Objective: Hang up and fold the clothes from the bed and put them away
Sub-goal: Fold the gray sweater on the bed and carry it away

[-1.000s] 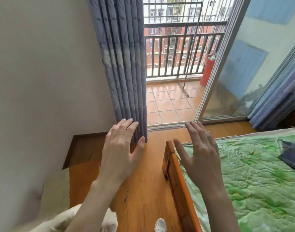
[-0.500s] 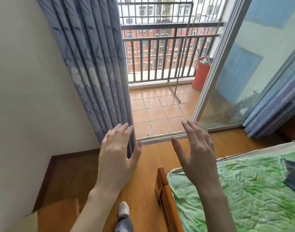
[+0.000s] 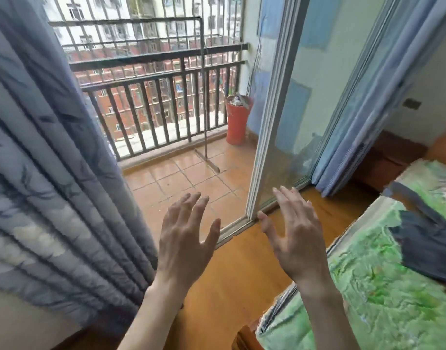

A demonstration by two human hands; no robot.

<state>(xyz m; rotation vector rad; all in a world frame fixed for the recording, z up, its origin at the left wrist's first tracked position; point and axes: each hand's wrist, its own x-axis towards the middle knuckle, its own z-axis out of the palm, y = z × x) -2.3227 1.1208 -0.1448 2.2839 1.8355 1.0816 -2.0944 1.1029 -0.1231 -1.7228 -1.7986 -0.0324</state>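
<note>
My left hand [image 3: 185, 238] is raised in front of me with its fingers spread, holding nothing, over the wooden floor near the balcony threshold. To its right my right hand [image 3: 295, 236] is held up the same way, fingers straight and apart, empty. At the right a bed [image 3: 363, 286] with a green patterned cover reaches into view. A dark blue garment [image 3: 426, 243] lies on the cover near the right edge, partly cut off by the frame. Both hands are well clear of it.
A blue-grey curtain [image 3: 52, 185] hangs at the left. The sliding glass door [image 3: 275, 117] stands open onto a tiled balcony with a dark railing [image 3: 161, 79], a metal drying-rack pole [image 3: 204, 97] and a red bucket [image 3: 237, 122]. A second curtain [image 3: 363, 117] hangs right of the door.
The view has swung up and towards the balcony door, with the left wall and the bed frame's corner sliding out of sight. Both hands stay raised, open and empty.
</note>
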